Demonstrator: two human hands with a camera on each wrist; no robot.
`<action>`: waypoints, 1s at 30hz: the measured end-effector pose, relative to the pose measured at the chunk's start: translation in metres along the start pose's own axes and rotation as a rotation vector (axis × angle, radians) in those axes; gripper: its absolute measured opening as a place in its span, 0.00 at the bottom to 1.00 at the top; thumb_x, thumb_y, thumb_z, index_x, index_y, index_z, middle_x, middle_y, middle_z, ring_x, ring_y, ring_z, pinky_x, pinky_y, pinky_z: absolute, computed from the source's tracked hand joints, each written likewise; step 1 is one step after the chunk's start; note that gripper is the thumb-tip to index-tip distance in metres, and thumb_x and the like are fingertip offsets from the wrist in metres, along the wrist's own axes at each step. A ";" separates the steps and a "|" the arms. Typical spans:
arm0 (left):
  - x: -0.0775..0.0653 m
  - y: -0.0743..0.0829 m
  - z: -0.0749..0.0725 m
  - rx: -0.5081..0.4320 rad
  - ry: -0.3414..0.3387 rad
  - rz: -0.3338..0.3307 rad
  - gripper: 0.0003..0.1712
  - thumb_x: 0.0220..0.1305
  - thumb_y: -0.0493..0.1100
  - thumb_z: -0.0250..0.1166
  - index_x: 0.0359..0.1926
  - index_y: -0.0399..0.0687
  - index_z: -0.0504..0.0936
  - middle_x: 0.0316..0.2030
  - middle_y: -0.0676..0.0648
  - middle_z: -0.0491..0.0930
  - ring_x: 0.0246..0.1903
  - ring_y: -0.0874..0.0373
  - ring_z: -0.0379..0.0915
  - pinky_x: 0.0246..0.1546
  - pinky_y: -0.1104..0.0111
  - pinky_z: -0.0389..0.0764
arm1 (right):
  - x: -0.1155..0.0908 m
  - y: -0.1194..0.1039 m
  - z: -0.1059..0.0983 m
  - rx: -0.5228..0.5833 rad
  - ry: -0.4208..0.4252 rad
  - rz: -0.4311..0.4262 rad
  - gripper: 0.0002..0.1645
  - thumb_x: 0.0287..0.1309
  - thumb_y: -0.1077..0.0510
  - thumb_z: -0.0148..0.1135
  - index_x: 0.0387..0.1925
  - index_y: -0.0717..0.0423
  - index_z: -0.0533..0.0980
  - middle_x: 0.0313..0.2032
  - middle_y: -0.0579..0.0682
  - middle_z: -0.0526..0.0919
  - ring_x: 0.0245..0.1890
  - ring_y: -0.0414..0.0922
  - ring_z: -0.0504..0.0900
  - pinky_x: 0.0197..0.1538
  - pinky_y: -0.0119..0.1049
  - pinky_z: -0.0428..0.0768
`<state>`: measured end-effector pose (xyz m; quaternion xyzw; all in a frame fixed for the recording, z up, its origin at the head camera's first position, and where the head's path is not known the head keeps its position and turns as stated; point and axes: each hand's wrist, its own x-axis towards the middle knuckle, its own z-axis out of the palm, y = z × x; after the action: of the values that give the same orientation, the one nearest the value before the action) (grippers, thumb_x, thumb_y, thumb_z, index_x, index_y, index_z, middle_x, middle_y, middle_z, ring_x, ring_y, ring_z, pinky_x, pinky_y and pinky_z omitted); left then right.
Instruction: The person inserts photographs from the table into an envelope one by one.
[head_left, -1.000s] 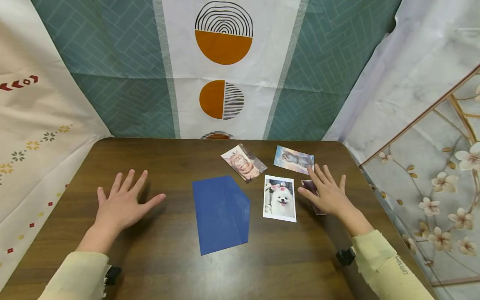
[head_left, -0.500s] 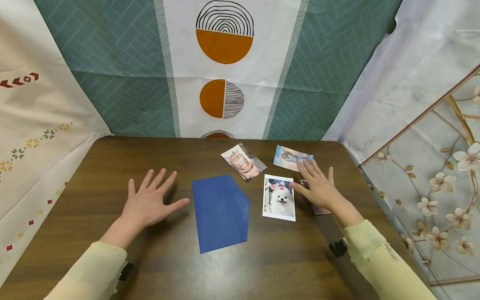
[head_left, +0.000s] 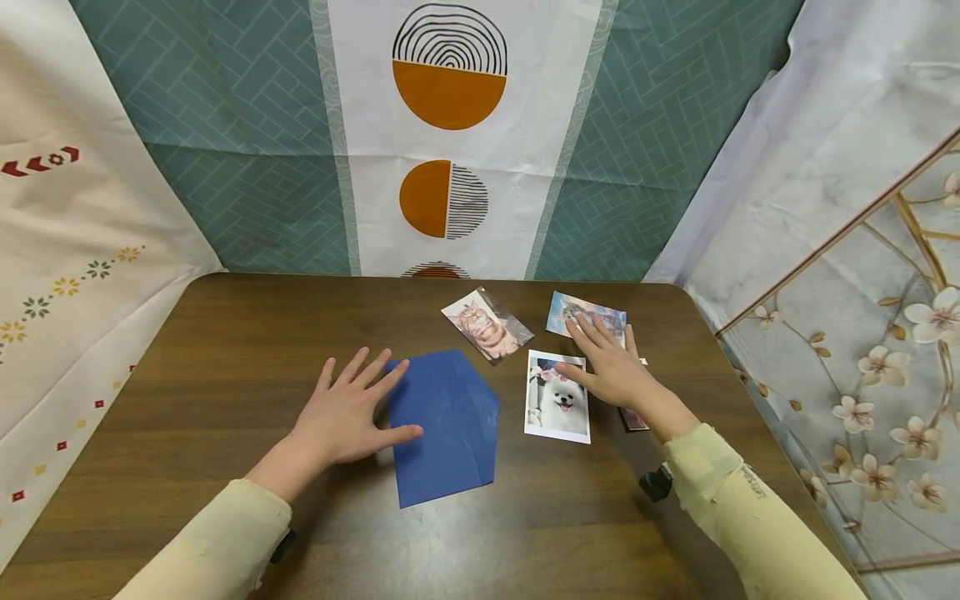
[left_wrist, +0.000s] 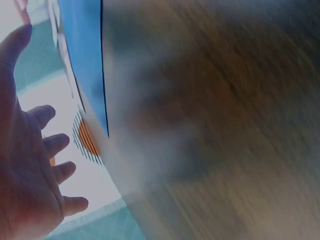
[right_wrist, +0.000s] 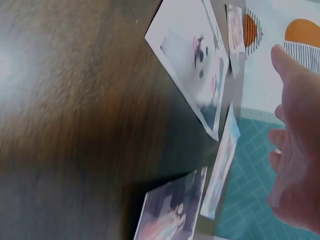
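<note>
My left hand [head_left: 352,417] hovers with fingers spread over the left edge of a blue paper envelope [head_left: 457,433]. In the left wrist view that hand [left_wrist: 30,160] is apart from the envelope [left_wrist: 82,50] and holds nothing. My right hand [head_left: 611,371], fingers extended, hangs above several photo cards. Below its thumb lies a white-bordered photo of a white dog [head_left: 562,408]. Its fingertips partly cover a pastel kitten photo [head_left: 564,307]. A dark photo [head_left: 634,419] is mostly hidden under the palm; the right wrist view shows more of this dark photo [right_wrist: 170,212].
An orange-cat photo [head_left: 487,327] lies behind the envelope, towards the back of the brown wooden table [head_left: 300,308]. A patterned curtain [head_left: 255,200] hangs along the table's back edge. Printed cloths flank the left and right sides.
My left hand has moved right, from bare table to over the envelope's edge. My right hand has shifted left and slightly forward, over the dog and kitten photos. The envelope and cards stay put.
</note>
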<state>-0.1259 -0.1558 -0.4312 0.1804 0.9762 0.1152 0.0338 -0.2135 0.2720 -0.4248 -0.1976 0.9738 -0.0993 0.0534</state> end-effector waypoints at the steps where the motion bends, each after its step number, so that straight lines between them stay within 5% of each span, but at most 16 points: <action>1: 0.001 0.002 0.002 0.003 0.001 0.018 0.61 0.60 0.85 0.57 0.84 0.57 0.62 0.84 0.41 0.55 0.83 0.35 0.44 0.76 0.29 0.41 | 0.002 -0.002 0.001 0.008 -0.002 -0.004 0.53 0.76 0.31 0.54 0.87 0.52 0.48 0.85 0.59 0.47 0.85 0.61 0.41 0.76 0.74 0.27; 13: 0.008 0.023 0.017 0.006 -0.074 0.148 0.62 0.57 0.84 0.63 0.84 0.59 0.62 0.83 0.43 0.57 0.83 0.37 0.47 0.77 0.33 0.46 | 0.026 -0.016 0.013 0.115 -0.038 -0.068 0.51 0.77 0.35 0.57 0.86 0.55 0.52 0.84 0.62 0.52 0.84 0.63 0.45 0.77 0.74 0.36; 30: 0.015 0.036 0.027 -0.018 -0.154 0.195 0.63 0.54 0.84 0.66 0.83 0.58 0.64 0.83 0.42 0.58 0.82 0.35 0.49 0.77 0.32 0.49 | 0.056 -0.024 0.031 0.070 -0.027 -0.157 0.47 0.76 0.36 0.60 0.84 0.54 0.59 0.82 0.58 0.60 0.83 0.57 0.55 0.81 0.66 0.42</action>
<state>-0.1245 -0.1126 -0.4490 0.2824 0.9476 0.1124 0.0988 -0.2511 0.2232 -0.4537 -0.2725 0.9504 -0.1347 0.0656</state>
